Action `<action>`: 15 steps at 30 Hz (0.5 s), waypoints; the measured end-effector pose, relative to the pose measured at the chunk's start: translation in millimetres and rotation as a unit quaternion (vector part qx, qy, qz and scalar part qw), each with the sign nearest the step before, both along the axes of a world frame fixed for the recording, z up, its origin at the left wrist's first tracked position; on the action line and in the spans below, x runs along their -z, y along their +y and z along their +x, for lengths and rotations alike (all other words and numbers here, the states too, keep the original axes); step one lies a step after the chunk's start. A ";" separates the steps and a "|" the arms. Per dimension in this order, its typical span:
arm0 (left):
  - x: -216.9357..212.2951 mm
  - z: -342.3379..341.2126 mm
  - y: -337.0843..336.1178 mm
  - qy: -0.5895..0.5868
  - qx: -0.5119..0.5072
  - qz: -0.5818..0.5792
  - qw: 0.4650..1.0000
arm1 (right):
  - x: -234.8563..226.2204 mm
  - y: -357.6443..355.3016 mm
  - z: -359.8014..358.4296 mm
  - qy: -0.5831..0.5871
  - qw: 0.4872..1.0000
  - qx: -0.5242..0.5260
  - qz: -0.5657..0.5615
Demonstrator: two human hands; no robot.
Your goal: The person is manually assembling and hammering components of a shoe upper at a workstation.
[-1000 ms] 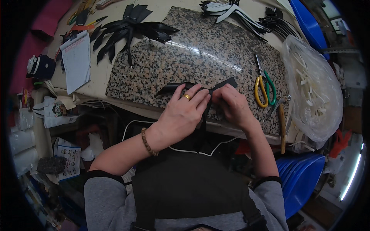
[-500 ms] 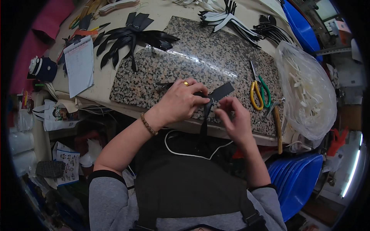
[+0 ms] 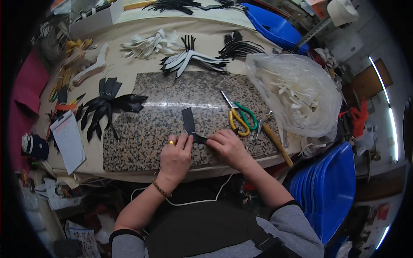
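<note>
On the speckled stone slab lies a black strap piece with a flat rectangular tab standing away from me and a narrower band bending right. My left hand, with a ring on one finger, presses its fingertips together on the strap at the bend. The narrow band's right end is pinched in the fingers of my right hand, which hide its tip. Right of the tab and farther off are scissors with one yellow and one green handle.
A hammer lies at the slab's right edge, beside a clear plastic bag of pale strips. Black straps fan out at left near a notepad. White-and-black straps lie beyond. Blue bins stack at lower right.
The strap's tab has swung from pointing right to pointing away from me. My right hand, earlier loose beside it, now pinches the narrow band. The whole view has shifted too.
</note>
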State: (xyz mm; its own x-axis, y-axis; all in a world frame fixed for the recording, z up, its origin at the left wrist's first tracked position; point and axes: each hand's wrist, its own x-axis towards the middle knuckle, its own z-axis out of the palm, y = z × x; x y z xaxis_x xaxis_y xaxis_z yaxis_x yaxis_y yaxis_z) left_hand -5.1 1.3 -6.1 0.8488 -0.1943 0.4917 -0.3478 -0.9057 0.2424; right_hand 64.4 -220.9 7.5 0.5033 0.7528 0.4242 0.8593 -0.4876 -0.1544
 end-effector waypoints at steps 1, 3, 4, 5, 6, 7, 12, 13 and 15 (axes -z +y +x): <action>0.9 -0.2 1.6 -0.006 -0.008 0.016 1.000 | 1.9 0.2 -3.5 0.008 1.000 0.003 0.005; 2.6 -2.9 -0.2 0.008 0.007 0.036 0.999 | -1.4 -11.4 -10.1 0.036 0.999 0.018 0.005; 3.9 -5.0 -0.2 0.018 0.013 0.048 0.999 | -1.9 -17.6 -9.1 0.048 0.999 0.011 0.003; -1.2 -7.4 -0.7 0.055 0.026 0.023 0.998 | -4.9 -26.5 -8.0 0.060 0.998 0.006 0.000; -3.6 -7.7 -3.8 0.046 0.031 0.023 0.998 | -8.4 -36.1 -6.1 0.071 0.997 0.001 -0.003; -4.8 -8.7 -4.3 0.037 0.030 0.025 0.999 | -16.4 -46.3 1.4 0.120 0.992 0.002 -0.026; 0.8 -13.5 -5.2 0.020 0.001 0.025 1.000 | -75.7 -119.6 101.1 0.094 0.926 0.320 0.178; 2.5 -13.4 -8.2 0.032 -0.003 0.015 0.999 | -83.3 -140.5 129.8 0.080 0.928 0.332 0.152; 5.2 -9.8 -14.8 0.040 -0.003 0.002 0.999 | -82.3 -190.0 192.9 0.036 0.933 0.351 0.076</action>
State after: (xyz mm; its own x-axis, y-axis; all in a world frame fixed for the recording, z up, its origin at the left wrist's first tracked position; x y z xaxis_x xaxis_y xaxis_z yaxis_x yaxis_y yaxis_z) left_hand -14.8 -13.5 -11.2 0.8867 -0.1908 0.4211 -0.3215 -0.9091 0.2650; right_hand 257.3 -411.0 89.7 0.8812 0.1609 0.4445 0.3207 -0.8943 -0.3121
